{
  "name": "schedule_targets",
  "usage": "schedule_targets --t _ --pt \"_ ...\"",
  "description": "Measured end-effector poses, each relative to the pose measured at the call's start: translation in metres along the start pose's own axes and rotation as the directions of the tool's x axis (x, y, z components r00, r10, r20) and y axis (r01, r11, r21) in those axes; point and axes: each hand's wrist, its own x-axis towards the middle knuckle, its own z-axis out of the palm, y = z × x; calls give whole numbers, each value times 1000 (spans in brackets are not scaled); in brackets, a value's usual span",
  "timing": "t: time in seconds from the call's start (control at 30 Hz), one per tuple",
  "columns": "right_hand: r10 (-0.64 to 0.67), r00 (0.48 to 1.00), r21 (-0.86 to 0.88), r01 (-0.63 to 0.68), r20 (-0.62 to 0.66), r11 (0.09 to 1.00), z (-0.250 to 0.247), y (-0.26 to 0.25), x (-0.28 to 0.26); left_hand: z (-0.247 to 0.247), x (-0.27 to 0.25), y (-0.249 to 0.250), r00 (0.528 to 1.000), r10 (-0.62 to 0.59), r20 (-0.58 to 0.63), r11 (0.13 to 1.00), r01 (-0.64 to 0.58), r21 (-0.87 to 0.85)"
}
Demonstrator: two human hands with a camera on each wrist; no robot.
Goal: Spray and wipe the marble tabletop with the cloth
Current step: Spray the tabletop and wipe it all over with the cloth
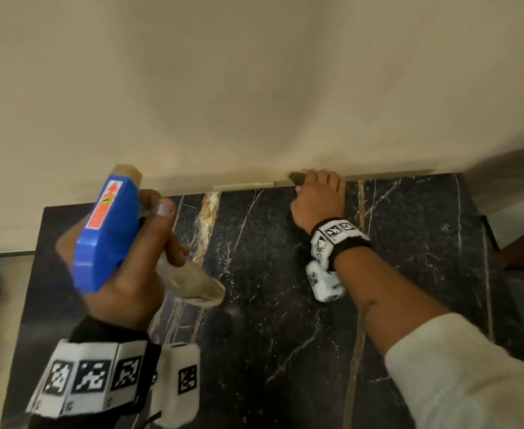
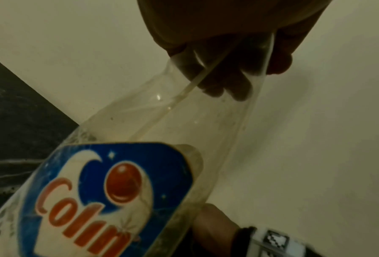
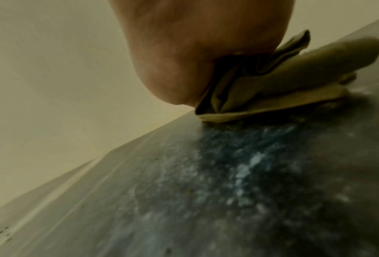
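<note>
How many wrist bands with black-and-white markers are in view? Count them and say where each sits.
2. One marker band wraps the left wrist at the lower left, behind the left hand holding the spray bottle. The other marker band wraps the right wrist near the table's far edge.

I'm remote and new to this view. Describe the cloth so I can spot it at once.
Find the black marble tabletop with pale veins, and follow it to its far edge against the cream wall. There the right hand presses down on the cloth, a crumpled olive-tan rag mostly hidden beneath it. Unlike the blue-capped spray bottle held in the left hand, it is soft, dull and lying on the stone.
</note>
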Motion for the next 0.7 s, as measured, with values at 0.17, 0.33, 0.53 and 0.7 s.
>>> schedule_targets --t 0.17,0.33,0.53,0.7 --pt "-252 968 35 251 6 967 7 -40 -9 43 1 -22 993 85 80 995 -89 48" --pt "-425 905 95 423 6 901 9 -2 5 62 -8 -27 992 40 123 998 -46 45" --pt "-24 1000 71 24 -5 997 2 17 7 73 -10 -21 985 123 120 982 -138 126" --pt "-352 935 42 350 40 936 6 -27 -1 77 -9 -24 980 163 118 966 -183 183"
